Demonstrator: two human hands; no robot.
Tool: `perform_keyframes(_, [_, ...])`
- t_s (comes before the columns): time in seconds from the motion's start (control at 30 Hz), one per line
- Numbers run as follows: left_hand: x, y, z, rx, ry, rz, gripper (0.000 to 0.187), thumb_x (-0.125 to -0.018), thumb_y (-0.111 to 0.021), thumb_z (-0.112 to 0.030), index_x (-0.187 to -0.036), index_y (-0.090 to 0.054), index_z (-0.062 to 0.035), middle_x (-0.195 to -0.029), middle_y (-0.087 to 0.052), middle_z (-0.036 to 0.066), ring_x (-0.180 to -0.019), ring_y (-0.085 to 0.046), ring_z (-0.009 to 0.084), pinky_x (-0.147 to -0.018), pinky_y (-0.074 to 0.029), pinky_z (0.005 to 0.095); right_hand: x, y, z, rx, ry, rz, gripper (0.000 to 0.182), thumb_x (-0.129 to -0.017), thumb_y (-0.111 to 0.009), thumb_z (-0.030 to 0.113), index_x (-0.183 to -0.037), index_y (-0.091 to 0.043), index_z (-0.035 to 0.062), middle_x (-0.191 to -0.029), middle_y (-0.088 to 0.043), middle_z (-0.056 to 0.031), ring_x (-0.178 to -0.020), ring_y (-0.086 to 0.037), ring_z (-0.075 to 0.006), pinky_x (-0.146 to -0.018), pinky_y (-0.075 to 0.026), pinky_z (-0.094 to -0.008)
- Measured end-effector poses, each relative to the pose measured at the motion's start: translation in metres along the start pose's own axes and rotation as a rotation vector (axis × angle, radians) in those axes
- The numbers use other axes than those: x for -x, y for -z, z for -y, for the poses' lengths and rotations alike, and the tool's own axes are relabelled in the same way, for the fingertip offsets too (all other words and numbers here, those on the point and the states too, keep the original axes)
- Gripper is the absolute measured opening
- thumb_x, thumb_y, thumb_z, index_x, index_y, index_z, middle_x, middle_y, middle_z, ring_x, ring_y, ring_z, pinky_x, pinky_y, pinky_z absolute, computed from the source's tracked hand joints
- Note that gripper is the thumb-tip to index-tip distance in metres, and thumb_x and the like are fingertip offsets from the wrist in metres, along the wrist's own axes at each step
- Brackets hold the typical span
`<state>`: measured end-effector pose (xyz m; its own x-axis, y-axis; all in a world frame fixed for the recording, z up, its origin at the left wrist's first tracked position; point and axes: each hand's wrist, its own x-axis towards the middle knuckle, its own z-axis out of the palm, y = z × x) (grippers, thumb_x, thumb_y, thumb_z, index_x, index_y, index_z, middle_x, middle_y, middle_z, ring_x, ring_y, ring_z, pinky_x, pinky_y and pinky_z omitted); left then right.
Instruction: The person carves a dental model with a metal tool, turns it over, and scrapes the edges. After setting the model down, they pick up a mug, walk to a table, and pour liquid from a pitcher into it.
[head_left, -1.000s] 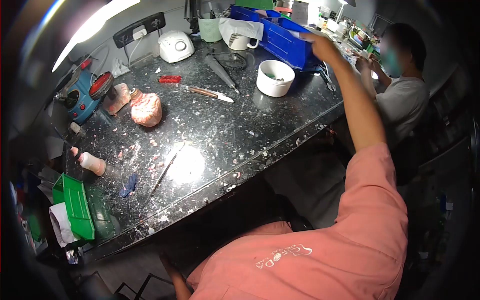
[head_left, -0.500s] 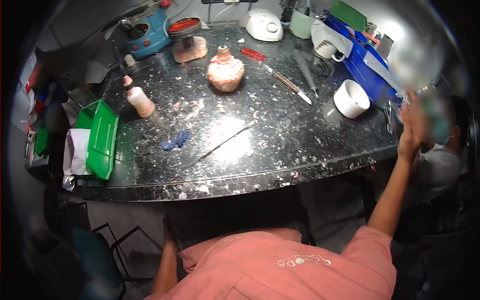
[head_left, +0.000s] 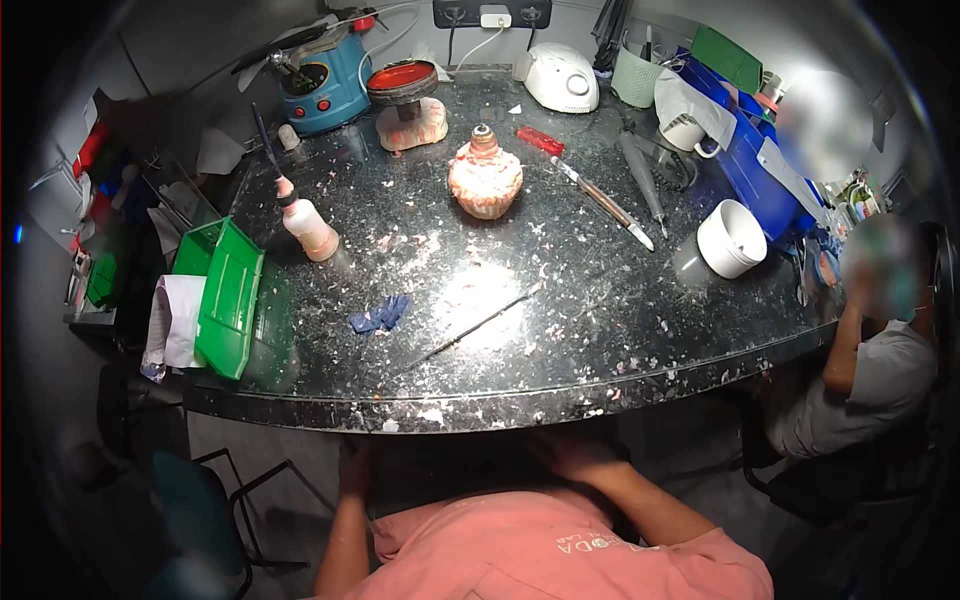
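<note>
My left hand hangs low at the near side of the dark table, in shadow; its fingers cannot be made out. Below the table's front edge, my right hand is partly visible over the dark area at my lap, its fingertips hidden in shadow. Neither hand touches anything on the tabletop. Nearest on the table lie a thin dark stick and a crumpled blue piece. Farther back stands a round, pink-spattered pot.
Around the tabletop are a green bin, a pink-stained bottle, a white cup, a brush, a grey handpiece, a blue device and a white device. Another person sits at the right.
My right hand has come down from the table's right side to below the front edge. The view has shifted, so the table items appear lower and further right.
</note>
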<state>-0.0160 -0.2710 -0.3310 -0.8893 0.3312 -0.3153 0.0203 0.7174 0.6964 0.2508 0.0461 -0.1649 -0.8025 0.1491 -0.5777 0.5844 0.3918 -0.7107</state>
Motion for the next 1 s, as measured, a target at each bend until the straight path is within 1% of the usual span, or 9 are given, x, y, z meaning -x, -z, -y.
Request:
perform_keyframes(0.17, [-0.044, 0.005, 0.009, 0.978, 0.170, 0.408, 0.052, -0.102, -0.045, -0.038, -0.137, -0.047, 0.0008, -0.131, -0.054, 0.011, -0.118, -0.051, 0.0206, -0.102, -0.041, 0.0348, -0.031, -0.031, -0.120, 0.480, 0.183, -0.574, 0.056, -0.086, -0.061, 0.049, -0.125, -0.058, 0.0084, -0.121, -0.059, -0.0214, -0.118, -0.052, -0.0407, -0.098, -0.040, -0.0557])
perform_keyframes(0.23, [-0.051, 0.004, -0.001, 0.910, 0.166, 0.445, 0.049, -0.101, -0.048, -0.036, -0.135, -0.050, -0.0004, -0.129, -0.055, 0.011, -0.117, -0.051, 0.0211, -0.100, -0.042, 0.0357, -0.031, -0.020, -0.112, 0.441, 0.166, -0.610, 0.053, -0.086, -0.061, 0.047, -0.121, -0.060, 0.0069, -0.123, -0.057, -0.0230, -0.117, -0.052, -0.0421, -0.100, -0.038, -0.0546])
perform_keyframes(0.3, [-0.038, 0.006, -0.016, 0.491, -0.286, 0.272, 0.046, -0.101, -0.048, -0.033, -0.134, -0.051, -0.0003, -0.130, -0.055, 0.010, -0.117, -0.051, 0.0210, -0.100, -0.042, 0.0360, -0.051, -0.020, -0.135, 0.591, 0.232, -0.813, 0.052, -0.088, -0.060, 0.045, -0.122, -0.059, 0.0059, -0.126, -0.055, -0.0227, -0.116, -0.051, -0.0434, -0.101, -0.037, -0.0541])
perform_keyframes(0.37, [-0.050, -0.003, 0.001, 0.658, -0.067, 0.288, 0.045, -0.102, -0.047, -0.031, -0.135, -0.050, 0.0005, -0.131, -0.055, 0.010, -0.119, -0.051, 0.0224, -0.102, -0.041, 0.0371, -0.084, -0.042, -0.204, 0.649, 0.176, -0.760, 0.052, -0.092, -0.057, 0.040, -0.131, -0.053, 0.0055, -0.135, -0.048, -0.0237, -0.124, -0.046, -0.0437, -0.106, -0.034, -0.0555])
perform_keyframes(0.47, [-0.051, -0.011, 0.021, -0.044, -0.444, 0.122, 0.047, -0.101, -0.048, -0.030, -0.136, -0.048, 0.0007, -0.135, -0.053, 0.013, -0.124, -0.048, 0.0242, -0.106, -0.036, 0.0383, -0.120, -0.007, -0.191, 0.633, 0.161, -0.784, 0.054, -0.092, -0.058, 0.041, -0.132, -0.052, 0.0061, -0.136, -0.047, -0.0230, -0.125, -0.045, -0.0427, -0.107, -0.033, -0.0549])
perform_keyframes(0.7, [-0.055, -0.011, 0.064, 0.703, 0.086, 0.284, 0.051, -0.104, -0.036, -0.037, -0.138, -0.047, -0.0009, -0.138, -0.052, 0.018, -0.127, -0.048, 0.0260, -0.107, -0.035, 0.0362, -0.127, 0.043, -0.239, 0.656, 0.278, -0.707, 0.057, -0.091, -0.059, 0.043, -0.135, -0.050, 0.0075, -0.140, -0.045, -0.0213, -0.128, -0.043, -0.0402, -0.109, -0.032, -0.0535])
perform_keyframes(0.83, [-0.032, 0.010, 0.017, -0.287, -0.288, 0.310, 0.056, -0.098, -0.047, -0.034, -0.141, -0.041, 0.0008, -0.137, -0.048, 0.029, -0.124, -0.050, 0.0392, -0.104, -0.039, 0.0436, -0.164, 0.061, -0.235, 0.663, 0.359, -0.673, 0.058, -0.091, -0.059, 0.044, -0.137, -0.049, 0.0083, -0.141, -0.044, -0.0204, -0.130, -0.041, -0.0388, -0.110, -0.031, -0.0527])
perform_keyframes(0.9, [-0.042, -0.034, 0.066, -0.376, -0.530, -0.007, 0.063, -0.094, -0.054, -0.037, -0.140, -0.039, 0.0022, -0.133, -0.047, 0.034, -0.123, -0.048, 0.0450, -0.101, -0.042, 0.0477, -0.170, 0.061, -0.244, 0.674, 0.388, -0.674, 0.059, -0.091, -0.059, 0.044, -0.137, -0.048, 0.0087, -0.142, -0.044, -0.0199, -0.131, -0.041, -0.0381, -0.110, -0.030, -0.0523])
perform_keyframes(1.0, [0.054, -0.001, -0.083, -0.274, -0.033, 0.048, 0.064, -0.093, -0.056, -0.040, -0.137, -0.041, 0.0028, -0.132, -0.046, 0.037, -0.124, -0.047, 0.0470, -0.101, -0.041, 0.0528, -0.155, 0.045, -0.269, 0.674, 0.373, -0.702, 0.061, -0.091, -0.060, 0.045, -0.139, -0.047, 0.0093, -0.144, -0.043, -0.0192, -0.133, -0.040, -0.0371, -0.111, -0.030, -0.0516])
